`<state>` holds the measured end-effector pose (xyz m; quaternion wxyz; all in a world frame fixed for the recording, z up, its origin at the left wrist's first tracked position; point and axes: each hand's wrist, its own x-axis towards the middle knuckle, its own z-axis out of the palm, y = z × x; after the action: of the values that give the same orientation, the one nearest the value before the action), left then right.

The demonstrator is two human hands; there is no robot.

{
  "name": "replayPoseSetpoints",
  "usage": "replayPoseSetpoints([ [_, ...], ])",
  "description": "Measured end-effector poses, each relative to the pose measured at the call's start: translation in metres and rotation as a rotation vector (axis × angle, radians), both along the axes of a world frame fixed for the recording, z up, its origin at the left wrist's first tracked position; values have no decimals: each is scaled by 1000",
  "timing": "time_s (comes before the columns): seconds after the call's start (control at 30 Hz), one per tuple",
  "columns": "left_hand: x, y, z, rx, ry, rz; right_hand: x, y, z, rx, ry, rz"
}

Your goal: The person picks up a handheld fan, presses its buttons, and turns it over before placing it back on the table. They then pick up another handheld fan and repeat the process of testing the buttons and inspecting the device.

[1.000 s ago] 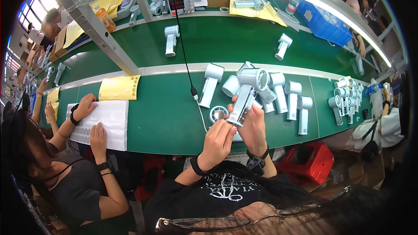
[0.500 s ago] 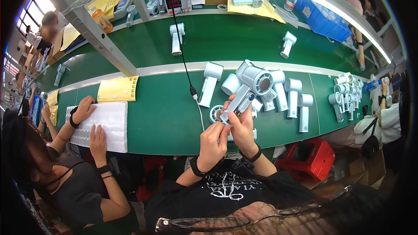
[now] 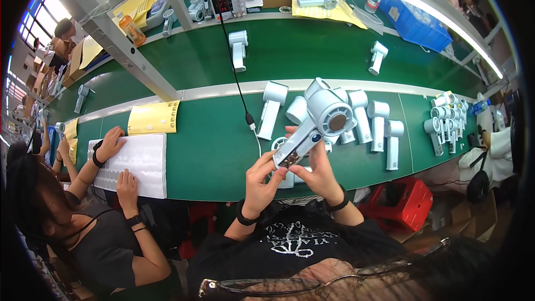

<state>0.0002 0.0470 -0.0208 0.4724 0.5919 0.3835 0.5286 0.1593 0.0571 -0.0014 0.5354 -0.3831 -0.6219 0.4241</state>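
A pale blue-grey handheld fan (image 3: 327, 112) is held up over the table, its round head far and its handle slanting down toward me. My left hand (image 3: 261, 185) grips the handle's lower end between thumb and fingers. My right hand (image 3: 321, 174) closes on the handle from the other side, some fingers hidden behind it. A dark patch with small parts shows near the handle's lower end. Partly hidden beneath lies another fan (image 3: 278, 142). More fans lie close by, one to the left (image 3: 273, 106) and several to the right (image 3: 379, 125).
A black cable with a white plug (image 3: 252, 126) hangs left of my hands. Farther right stands a cluster of fans (image 3: 446, 120). A co-worker's hands (image 3: 127, 189) rest on a white sheet (image 3: 150, 161). Two fans (image 3: 238, 50) (image 3: 378, 57) lie on the far green strip.
My left hand has shifted from a fingertip pinch to a grip at the handle's lower end, uncovering the dark patch there. The fans on the far strip have moved right.
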Motion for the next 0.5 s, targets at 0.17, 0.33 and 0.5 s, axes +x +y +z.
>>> replayPoseSetpoints([
  [0.17, -23, 1, 1, -67, -112, -117, 51, 3, 4, 13, -371, -116],
  [0.33, -34, 0, -6, -76, -37, -288, 52, 27, 24, 324, 45, -117],
  [0.5, -32, -5, -2, -37, 47, -282, 64, 33, 15, 611, -180, 34],
])
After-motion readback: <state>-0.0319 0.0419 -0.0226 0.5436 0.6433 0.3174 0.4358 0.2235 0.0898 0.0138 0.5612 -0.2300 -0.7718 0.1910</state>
